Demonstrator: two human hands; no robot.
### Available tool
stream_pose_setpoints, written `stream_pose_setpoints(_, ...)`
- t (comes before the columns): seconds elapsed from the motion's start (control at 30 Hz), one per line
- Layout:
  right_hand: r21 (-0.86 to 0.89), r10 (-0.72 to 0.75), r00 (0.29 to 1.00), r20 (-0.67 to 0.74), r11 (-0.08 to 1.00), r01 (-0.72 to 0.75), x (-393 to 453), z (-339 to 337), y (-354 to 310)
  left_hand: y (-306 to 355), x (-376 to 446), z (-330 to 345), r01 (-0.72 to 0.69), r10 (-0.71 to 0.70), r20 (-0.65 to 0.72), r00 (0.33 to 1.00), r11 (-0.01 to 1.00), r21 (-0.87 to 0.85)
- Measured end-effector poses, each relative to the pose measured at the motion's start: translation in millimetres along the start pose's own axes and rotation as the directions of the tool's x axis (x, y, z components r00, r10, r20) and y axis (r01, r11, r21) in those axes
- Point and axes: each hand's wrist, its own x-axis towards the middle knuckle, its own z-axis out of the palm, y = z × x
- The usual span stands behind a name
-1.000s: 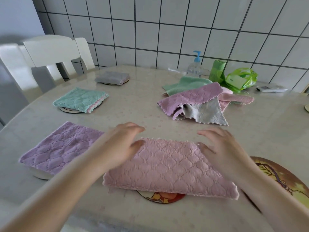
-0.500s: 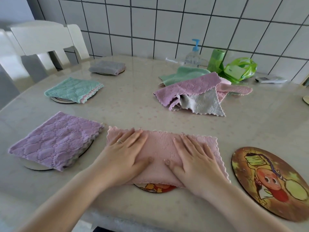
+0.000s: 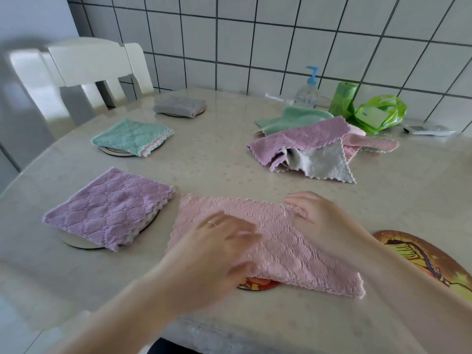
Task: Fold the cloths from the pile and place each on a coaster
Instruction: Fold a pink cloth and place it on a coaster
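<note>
Resting on the pink cloth [image 3: 275,241], my left hand [image 3: 219,241] lies flat with fingers straight, its grip open; motion blurs the fingertips. My right hand [image 3: 321,221] touches the cloth's far right edge, where the fabric bunches; whether that grip pinches it I cannot tell. The folded cloth covers a patterned coaster [image 3: 258,284] at the near edge of the tabletop [image 3: 219,159]. To the left sit a purple cloth [image 3: 109,205], a teal cloth [image 3: 132,136] and a grey cloth [image 3: 178,106], each on a coaster. The unfolded pile [image 3: 311,141] lies farther back; a bare coaster [image 3: 424,256] lies at right.
</note>
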Motion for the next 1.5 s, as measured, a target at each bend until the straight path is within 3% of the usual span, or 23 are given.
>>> stream_pose_setpoints(0.1,-0.027,-0.042,0.998,0.049,0.999,0.043,34,6,-9,27,-2,6,-0.089,0.091,0.016,0.996,0.992,-0.087)
stream_pose_setpoints(0.37,0.091,-0.027,0.982,0.188,0.996,0.010,69,-2,-12,35,-9,22,-0.008,-0.009,-0.143,0.990,0.993,-0.115)
stream_pose_setpoints(0.57,-0.082,-0.093,0.984,0.153,0.991,0.106,67,-1,-10,38,-7,22,0.010,-0.024,-0.195,0.981,0.998,-0.069)
stream_pose_setpoints(0.8,-0.126,-0.049,0.958,0.283,0.988,0.088,67,-12,-15,39,-11,23,-0.007,-0.013,-0.227,0.974,0.996,-0.090)
stream_pose_setpoints(0.87,-0.051,-0.080,0.956,0.281,0.994,0.098,63,-18,-14,37,-15,21,0.012,-0.046,-0.243,0.969,0.990,-0.137)
stream_pose_setpoints(0.97,0.218,-0.102,0.962,0.253,0.975,0.046,55,-26,-7,34,-22,16,0.036,-0.108,-0.273,0.956,0.967,-0.253)
stream_pose_setpoints(1.07,0.510,-0.126,0.964,0.236,0.860,-0.013,43,-35,2,30,-30,3,0.043,-0.166,-0.290,0.943,0.921,-0.386)
stream_pose_setpoints(1.2,0.714,-0.206,0.932,0.299,0.696,-0.075,14,-46,5,27,-36,-5,0.069,-0.280,-0.279,0.919,0.809,-0.584)
stream_pose_setpoints(1.33,0.853,-0.205,0.954,0.217,0.515,-0.083,-20,-46,7,17,-31,-12,-0.034,-0.128,-0.221,0.967,0.795,-0.606)
stream_pose_setpoints(1.43,0.946,-0.121,0.979,0.163,0.302,-0.120,-46,-30,13,-1,-22,-19,0.066,-0.127,-0.026,0.991,0.669,-0.740)
stream_pose_setpoints(1.5,0.947,-0.056,0.977,0.204,0.266,-0.183,-61,-13,16,-16,-18,-15,0.165,-0.079,0.147,0.986,0.602,-0.781)
